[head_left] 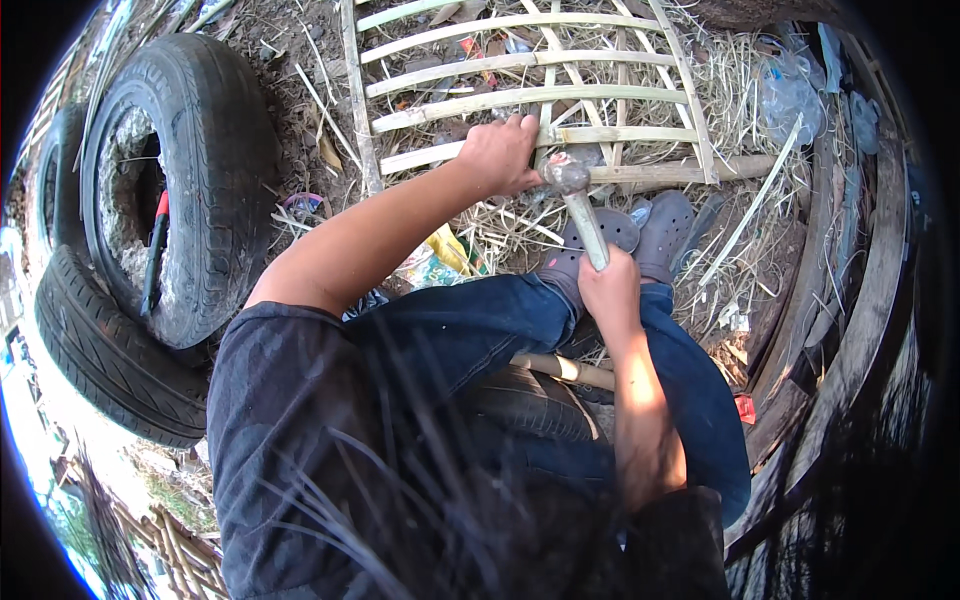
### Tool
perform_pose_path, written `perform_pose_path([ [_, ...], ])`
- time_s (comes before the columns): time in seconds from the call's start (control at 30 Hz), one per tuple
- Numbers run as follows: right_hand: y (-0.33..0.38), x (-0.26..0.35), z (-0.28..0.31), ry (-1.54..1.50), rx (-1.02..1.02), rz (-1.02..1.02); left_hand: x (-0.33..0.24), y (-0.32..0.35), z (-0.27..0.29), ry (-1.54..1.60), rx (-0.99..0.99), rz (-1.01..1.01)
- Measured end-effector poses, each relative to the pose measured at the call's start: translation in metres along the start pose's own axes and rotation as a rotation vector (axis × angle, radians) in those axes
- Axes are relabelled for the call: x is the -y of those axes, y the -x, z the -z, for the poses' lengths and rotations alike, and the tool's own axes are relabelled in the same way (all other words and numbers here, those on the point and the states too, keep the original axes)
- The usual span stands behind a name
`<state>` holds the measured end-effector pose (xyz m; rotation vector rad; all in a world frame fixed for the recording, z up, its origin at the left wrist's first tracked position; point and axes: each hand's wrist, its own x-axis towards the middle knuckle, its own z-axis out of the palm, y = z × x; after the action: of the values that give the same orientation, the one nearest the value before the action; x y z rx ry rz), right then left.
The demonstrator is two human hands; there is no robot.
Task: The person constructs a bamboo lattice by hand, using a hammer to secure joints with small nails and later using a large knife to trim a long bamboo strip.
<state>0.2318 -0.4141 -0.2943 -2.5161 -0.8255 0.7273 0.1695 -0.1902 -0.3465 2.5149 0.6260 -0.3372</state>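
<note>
A hammer (pixel 588 222) is in my right hand (pixel 610 285), its fingers wrapped round the pale handle. The hammer's head is at the near edge of a bamboo lattice frame (pixel 450 105), close beside my left hand (pixel 500 155). My left hand is closed on a bamboo slat at that edge, with its fingertips partly hidden. Long, slightly bowed slats cross thinner uprights in the frame, which lies on the ground ahead of my feet. A bamboo pole (pixel 690 172) runs under its near right corner. Whether a nail is at the joint, I cannot tell.
Large worn tyres (pixel 215 170) stand and lean on the left, with a red-and-black tool (pixel 156 250) in one. Below me are another tyre (pixel 530 400) and my grey clogs (pixel 660 235). Crumpled clear plastic (pixel 790 95) and wooden boards (pixel 850 330) are on the right. Straw litters the soil.
</note>
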Motion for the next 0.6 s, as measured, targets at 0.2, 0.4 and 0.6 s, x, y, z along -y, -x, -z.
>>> perform_pose_path([
  [0.2, 0.008, 0.009, -0.003, -0.128, -0.019, -0.030, 0.004, 0.000, -0.008, -0.007, -0.009, 0.001],
  [0.4, 0.024, 0.019, -0.007, -0.285, -0.086, -0.053, 0.007, 0.001, -0.011, 0.001, -0.076, -0.022],
  [0.6, 0.028, 0.011, -0.009, -0.278, -0.106, -0.081, 0.007, 0.001, -0.009, 0.007, -0.053, -0.031],
])
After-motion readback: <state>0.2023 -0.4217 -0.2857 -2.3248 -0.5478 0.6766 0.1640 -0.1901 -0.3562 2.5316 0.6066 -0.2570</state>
